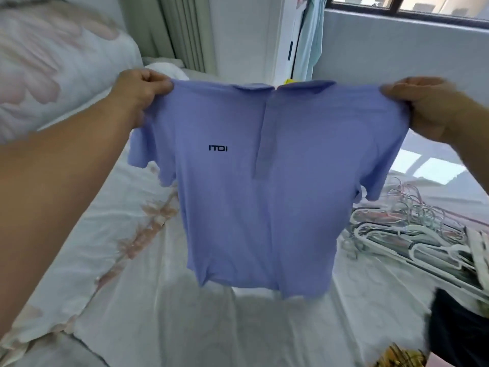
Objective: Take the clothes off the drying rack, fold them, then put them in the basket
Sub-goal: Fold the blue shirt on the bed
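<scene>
A light blue polo shirt [254, 197] with a small dark logo hangs spread out in the air above the bed. My left hand [137, 94] grips its left shoulder, fingers curled round the cloth. At the shirt's other shoulder my right hand [428, 107] holds the fabric the same way. The hem hangs just above the sheet. No basket or drying rack shows clearly in view.
Below lies a bed with a white, pink-flowered sheet [127, 274]. A heap of white clothes hangers [412, 234] rests on its right side. A dark garment [460, 329] sits at the lower right. A pillow [53, 67] is at the upper left, curtains [185, 30] behind.
</scene>
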Available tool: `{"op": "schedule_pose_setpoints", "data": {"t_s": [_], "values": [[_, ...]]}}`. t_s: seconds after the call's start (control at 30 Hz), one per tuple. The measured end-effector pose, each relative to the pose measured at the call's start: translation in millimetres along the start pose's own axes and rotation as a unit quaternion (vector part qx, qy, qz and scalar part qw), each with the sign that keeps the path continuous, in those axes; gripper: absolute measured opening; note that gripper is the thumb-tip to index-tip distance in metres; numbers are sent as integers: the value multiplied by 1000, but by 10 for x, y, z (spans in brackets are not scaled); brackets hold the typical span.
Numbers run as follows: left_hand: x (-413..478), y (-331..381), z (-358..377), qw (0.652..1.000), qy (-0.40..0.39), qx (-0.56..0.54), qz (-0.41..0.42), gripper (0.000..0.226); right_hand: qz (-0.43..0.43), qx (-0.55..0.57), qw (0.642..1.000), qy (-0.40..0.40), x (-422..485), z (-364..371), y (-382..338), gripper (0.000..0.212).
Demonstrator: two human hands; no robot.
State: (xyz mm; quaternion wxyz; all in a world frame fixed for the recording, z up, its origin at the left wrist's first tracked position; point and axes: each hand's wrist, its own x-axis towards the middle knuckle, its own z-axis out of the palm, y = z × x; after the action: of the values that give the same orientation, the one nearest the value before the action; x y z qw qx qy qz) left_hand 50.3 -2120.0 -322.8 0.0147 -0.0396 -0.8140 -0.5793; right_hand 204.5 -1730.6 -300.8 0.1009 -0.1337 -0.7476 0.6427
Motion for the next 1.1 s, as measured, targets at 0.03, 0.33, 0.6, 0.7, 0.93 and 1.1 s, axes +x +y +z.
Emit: {"op": "schedule_pose_setpoints", "data": {"t_s": [0.03,0.33,0.6,0.7,0.93,1.1], "values": [[124,114,-15,1000,6,-18,7,23,-21,1,1000,20,94,19,-123,31],[241,135,-200,994,-77,-61,49,22,-72,30,996,34,161,-80,-91,42],[-1105,-1212,80,975,-212,30,-63,28,67,-93,993,-41,-815,-14,1394,39],[-1613,-1708,143,963,-242,44,-113,9,92,-129,986,-59,-1282,65,1930,27],[-2780,-2618,255,921,-297,92,-234,15,226,-174,948,-140,-2334,124,3004,18],[-3460,-3080,285,903,-304,150,-263,24,271,-227,913,-205,-2971,202,3488,22]]}}
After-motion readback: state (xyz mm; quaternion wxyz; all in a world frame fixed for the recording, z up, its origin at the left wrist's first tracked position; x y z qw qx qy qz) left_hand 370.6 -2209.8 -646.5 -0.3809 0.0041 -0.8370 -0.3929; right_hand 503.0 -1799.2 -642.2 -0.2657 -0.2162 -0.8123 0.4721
